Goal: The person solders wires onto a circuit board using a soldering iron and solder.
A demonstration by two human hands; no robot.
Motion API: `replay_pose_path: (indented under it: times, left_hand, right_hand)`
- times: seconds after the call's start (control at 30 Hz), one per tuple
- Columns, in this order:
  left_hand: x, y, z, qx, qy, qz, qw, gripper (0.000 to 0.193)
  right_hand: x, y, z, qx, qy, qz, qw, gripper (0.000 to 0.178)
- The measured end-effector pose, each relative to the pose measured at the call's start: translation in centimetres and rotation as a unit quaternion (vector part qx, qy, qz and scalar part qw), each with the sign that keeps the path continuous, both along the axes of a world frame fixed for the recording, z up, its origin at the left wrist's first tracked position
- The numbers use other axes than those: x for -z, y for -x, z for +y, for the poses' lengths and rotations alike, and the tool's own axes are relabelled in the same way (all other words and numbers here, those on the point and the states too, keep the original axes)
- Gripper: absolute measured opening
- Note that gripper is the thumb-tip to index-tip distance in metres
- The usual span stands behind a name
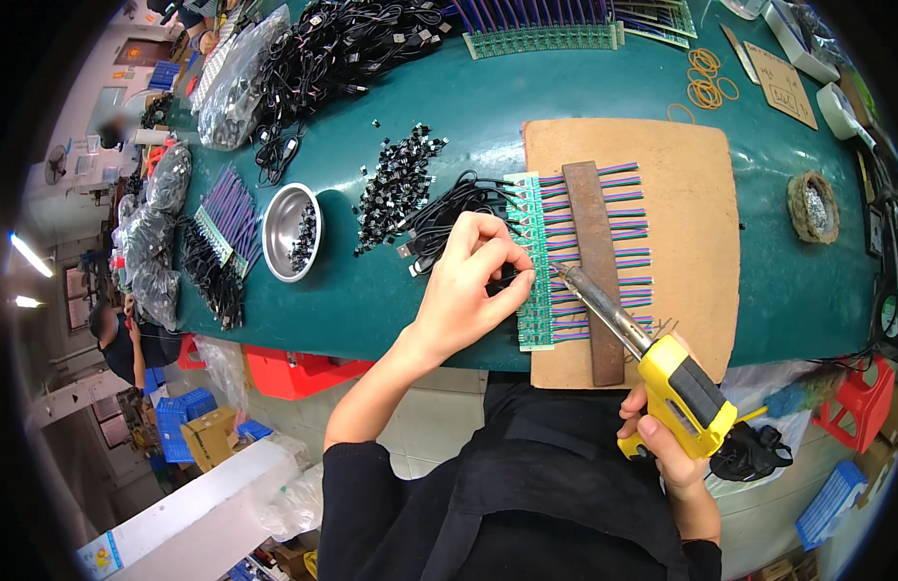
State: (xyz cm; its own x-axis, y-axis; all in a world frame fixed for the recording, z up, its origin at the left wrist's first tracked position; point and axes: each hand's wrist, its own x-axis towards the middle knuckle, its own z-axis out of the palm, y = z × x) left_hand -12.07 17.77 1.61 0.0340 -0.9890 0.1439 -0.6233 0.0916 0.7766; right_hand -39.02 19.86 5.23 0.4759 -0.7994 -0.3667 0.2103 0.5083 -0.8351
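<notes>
My right hand (667,441) is closed round the yellow and black handle of a soldering gun (681,387). Its metal tip meets the green circuit board strip (534,315) near the middle. My left hand (468,290) pinches at the strip's left edge, close to the tip; what lies between the fingertips is too small to make out. Black cables (454,208) run to the strip's upper left side, partly behind that hand. Coloured wires (628,232) fan out rightward from the strip, under a rusty metal bar (594,271). Strip and bar lie on a brown board (686,271).
Left of the cables are a heap of small black connectors (395,184) and a steel bowl (292,198) holding more. Bundled black cables (352,58) and wired strips (541,41) lie at the back. Rubber bands (702,82) and a round solder tin (813,207) sit rightward.
</notes>
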Motion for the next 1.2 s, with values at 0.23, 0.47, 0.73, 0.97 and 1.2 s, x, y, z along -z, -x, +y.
replay_pose_path:
  times: [0.23,0.47,0.73,0.97,1.2]
  left_hand:
    - [1.6,-0.9,-0.5,0.098,0.132,-0.077,0.983,0.014]
    - [0.9,-1.4,-0.7,0.122,0.078,-0.026,0.989,0.014]
    - [0.1,-1.4,-1.1,0.139,0.037,-0.026,0.989,0.014]
    - [0.0,-1.6,-1.2,0.154,0.038,-0.032,0.987,0.015]
    - [-0.4,-1.9,-1.2,0.162,0.054,-0.074,0.982,0.016]
  right_hand:
    - [0.1,0.1,0.3,-0.002,-0.013,0.016,1.000,0.040]
    - [0.2,0.0,0.5,-0.002,-0.013,0.023,1.000,0.037]
    - [0.1,-0.1,-0.1,-0.034,0.010,0.050,0.998,0.042]
    - [-0.5,0.3,0.2,0.005,-0.011,0.023,1.000,0.050]
    - [-0.5,0.5,-0.1,0.000,0.002,0.022,1.000,0.030]
